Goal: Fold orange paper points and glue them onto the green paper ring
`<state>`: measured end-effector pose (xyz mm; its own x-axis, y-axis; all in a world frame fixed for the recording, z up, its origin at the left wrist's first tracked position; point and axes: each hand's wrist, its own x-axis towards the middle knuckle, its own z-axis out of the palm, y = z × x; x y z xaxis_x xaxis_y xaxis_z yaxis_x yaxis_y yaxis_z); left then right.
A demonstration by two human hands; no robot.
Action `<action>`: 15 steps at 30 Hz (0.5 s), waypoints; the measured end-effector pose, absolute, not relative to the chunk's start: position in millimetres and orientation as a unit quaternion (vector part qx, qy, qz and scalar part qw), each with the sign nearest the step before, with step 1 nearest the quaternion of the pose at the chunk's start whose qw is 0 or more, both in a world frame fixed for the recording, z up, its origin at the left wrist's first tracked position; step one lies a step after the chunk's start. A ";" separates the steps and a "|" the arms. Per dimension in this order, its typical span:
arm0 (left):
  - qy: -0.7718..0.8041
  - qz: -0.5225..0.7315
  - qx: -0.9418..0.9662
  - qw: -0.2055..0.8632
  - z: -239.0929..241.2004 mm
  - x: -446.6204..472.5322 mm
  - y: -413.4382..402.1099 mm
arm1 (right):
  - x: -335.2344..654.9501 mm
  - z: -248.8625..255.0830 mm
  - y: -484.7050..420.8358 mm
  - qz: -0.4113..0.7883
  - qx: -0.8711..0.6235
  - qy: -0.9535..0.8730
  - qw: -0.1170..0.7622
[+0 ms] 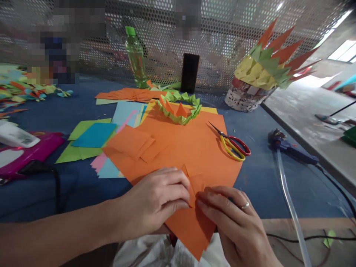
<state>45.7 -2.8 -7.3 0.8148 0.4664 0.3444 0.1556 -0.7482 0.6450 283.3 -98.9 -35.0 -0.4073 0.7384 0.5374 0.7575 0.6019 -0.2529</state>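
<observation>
Pinching orange piece (195,184) between left hand (155,200) and right hand (233,218), pressing close together; creasing half-done, leaving squares (130,142) unfolded, ring (180,109) looking part-built.

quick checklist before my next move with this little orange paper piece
1. Left hand and right hand on the small folded orange paper piece: ok
2. Large orange paper sheet fully on the blue table: not ok, near corner overhangs
3. Fold edges lined up: cannot tell, hands cover them
4. Red-and-yellow-handled scissors apart from both hands: ok
5. Blue glue gun off the paper: ok; hot or not: cannot tell
</observation>
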 end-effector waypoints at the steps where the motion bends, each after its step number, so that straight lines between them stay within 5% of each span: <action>1: 0.181 0.254 0.895 0.320 -7.6 47.1 -2.0 | 283.7 -35.3 -99.2 -0.019 -0.440 -0.839 0.318; 15: 0.296 0.231 0.864 0.337 -3.8 63.9 -3.9 | 289.1 -31.0 -95.5 -0.048 -0.406 -0.852 0.328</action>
